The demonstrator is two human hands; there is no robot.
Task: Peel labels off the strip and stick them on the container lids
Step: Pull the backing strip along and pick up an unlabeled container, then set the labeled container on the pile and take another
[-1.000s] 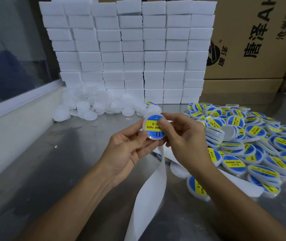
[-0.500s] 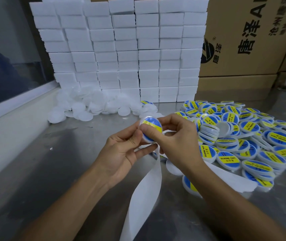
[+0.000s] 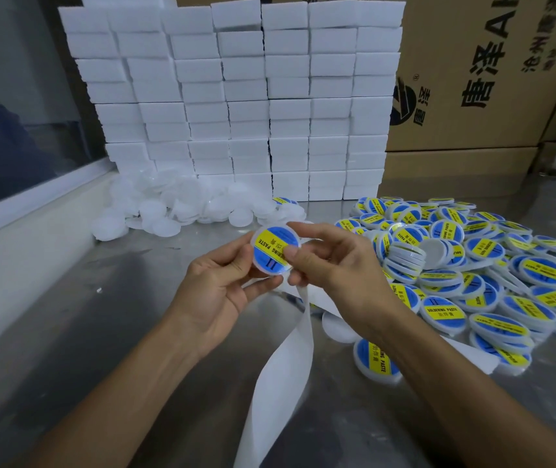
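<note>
Above brushed-metal desk (image 3: 108,332), round white plastic lid (image 3: 275,250) pinched by both hands, left hand (image 3: 217,292) and right hand (image 3: 337,268), glossy blue-yellow label facing camera, yellow band running diagonally upper-left to lower-right.

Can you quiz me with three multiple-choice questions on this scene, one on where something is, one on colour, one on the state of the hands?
1. Where does the pile of plain white unlabelled lids lie?
A. at the foot of the stacked white foam blocks
B. inside the brown cardboard box
C. on the window ledge

2. What colours has the label on the round white lid being held?
A. red and white
B. blue with a yellow band
C. green and black

3. How is that lid held?
A. flat on the steel table, untouched
B. by the left hand alone
C. between both hands, the right hand with its thumb on the label

Answers: 1 A, the lids spill out below the blocks. 2 B, a yellow band crosses blue. 3 C, fingers of both hands touch it.
</note>
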